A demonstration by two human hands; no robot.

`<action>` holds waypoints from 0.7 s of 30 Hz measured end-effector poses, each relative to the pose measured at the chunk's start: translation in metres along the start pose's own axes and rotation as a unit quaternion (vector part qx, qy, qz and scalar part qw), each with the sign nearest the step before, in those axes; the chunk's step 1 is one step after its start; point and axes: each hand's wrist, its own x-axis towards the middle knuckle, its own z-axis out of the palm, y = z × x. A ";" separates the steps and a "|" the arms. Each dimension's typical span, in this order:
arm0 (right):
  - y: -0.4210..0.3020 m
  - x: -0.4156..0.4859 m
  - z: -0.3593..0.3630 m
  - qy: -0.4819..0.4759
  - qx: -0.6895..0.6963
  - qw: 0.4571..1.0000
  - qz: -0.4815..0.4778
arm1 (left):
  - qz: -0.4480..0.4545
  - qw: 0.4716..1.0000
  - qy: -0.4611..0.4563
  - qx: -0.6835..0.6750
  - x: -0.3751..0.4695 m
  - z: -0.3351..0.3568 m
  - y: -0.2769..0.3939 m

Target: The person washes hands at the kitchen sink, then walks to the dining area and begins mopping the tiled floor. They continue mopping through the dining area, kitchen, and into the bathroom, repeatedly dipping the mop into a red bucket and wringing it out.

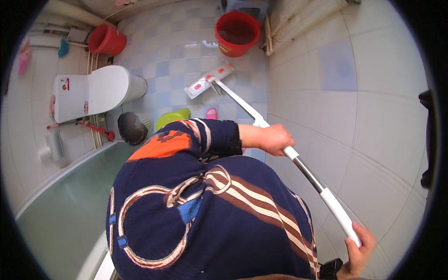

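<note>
A white flat-head mop (238, 99) runs diagonally from the floor to the lower right. My left hand (276, 140) is wrapped around the upper shaft, just below a bare metal section of it. Near the right wall, my right hand (360, 245) grips the end of the handle. The mop head (197, 85) has orange fittings and rests on the blue-and-white tiled floor (162, 68). Just beyond it stands a red bucket (232, 49) with dark liquid inside.
On the left are a white toilet (108, 87), another red bucket (108, 40) and a dark-lined wastebasket (132, 127). A green plastic stool (173, 117) and a pink slipper (211, 113) are partly hidden by my sleeve. Tiled wall (322, 119) borders the right; a translucent panel (77, 196) stands lower left.
</note>
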 end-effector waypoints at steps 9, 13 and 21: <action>0.027 -0.011 0.009 -0.035 0.001 0.993 0.108 | -0.004 0.996 -0.088 -0.002 0.081 0.108 0.000; 0.041 0.025 0.028 0.001 0.017 0.997 0.079 | -0.065 0.996 -0.045 0.039 0.071 0.104 -0.031; -0.023 0.142 0.081 -0.046 -0.013 0.992 -0.113 | -0.152 0.978 0.091 0.106 -0.021 0.013 -0.121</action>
